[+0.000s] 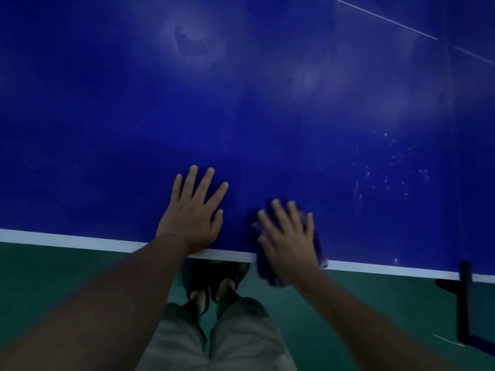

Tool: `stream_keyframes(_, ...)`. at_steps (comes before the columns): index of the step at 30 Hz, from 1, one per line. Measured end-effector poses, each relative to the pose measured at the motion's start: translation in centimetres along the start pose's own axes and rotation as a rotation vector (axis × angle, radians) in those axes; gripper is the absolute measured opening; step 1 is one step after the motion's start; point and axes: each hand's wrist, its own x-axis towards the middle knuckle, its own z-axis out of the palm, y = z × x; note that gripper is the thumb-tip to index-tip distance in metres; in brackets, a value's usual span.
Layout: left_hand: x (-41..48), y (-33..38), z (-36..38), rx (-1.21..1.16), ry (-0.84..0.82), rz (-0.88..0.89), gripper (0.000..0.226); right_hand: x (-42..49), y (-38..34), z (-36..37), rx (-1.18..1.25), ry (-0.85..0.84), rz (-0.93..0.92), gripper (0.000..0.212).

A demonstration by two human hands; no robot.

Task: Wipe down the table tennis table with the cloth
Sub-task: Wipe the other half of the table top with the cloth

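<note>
The blue bench (241, 116) has a white stripe (67, 238) along its near edge. By that edge lie the flat left grip (191, 212) and a dark cloth (266, 273), which is pressed under the spread right grip (290, 236). Pale droplets (388, 172) speck the right side.

Deep blue table (241, 103) with white edge line (67, 238); purple-blue cloth (267, 271); green floor (67, 277)

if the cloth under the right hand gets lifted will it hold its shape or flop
Probably flops: the cloth bunches and droops past the table edge beneath the right hand. Likely light, sliding easily on the smooth top.

No readable text or labels.
</note>
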Motion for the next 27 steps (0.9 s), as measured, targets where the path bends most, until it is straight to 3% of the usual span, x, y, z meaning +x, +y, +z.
stream_keyframes(3,0.1,0.0,0.1,-0.001,0.004,0.001,0.064,4.7,5.3,-1.9,0.085,-0.074,0.310,0.058)
stream_keyframes(6,-0.1,-0.1,0.0,0.013,0.002,-0.001,0.063,5.6,4.3,-1.9,0.154,0.041,0.431,0.059)
stream_keyframes(8,-0.1,-0.1,-0.2,0.044,0.007,0.029,0.060,3.0,1.3,-0.7,0.141,0.083,0.391,0.058)
stream_keyframes(11,0.0,0.3,-0.3,0.125,-0.007,0.211,0.058,-2.5,-1.5,1.0,0.101,0.072,0.203,0.057)
stream_keyframes(15,0.6,0.6,-1.0,0.174,-0.044,0.297,0.060,-0.2,4.5,0.0,-0.003,-0.024,-0.012,0.058)
stream_keyframes(18,0.9,1.5,-0.9,0.146,-0.029,0.245,0.060,5.1,9.8,-1.9,0.080,-0.009,0.230,0.056)
stream_keyframes(22,2.2,5.9,-0.5,0.055,-0.025,0.077,0.066,5.0,9.1,-1.1,0.141,0.170,0.357,0.058)
stream_keyframes(27,6.4,12.0,0.0,-0.083,-0.003,-0.155,0.069,-2.3,7.6,1.4,0.092,0.209,0.151,0.054)
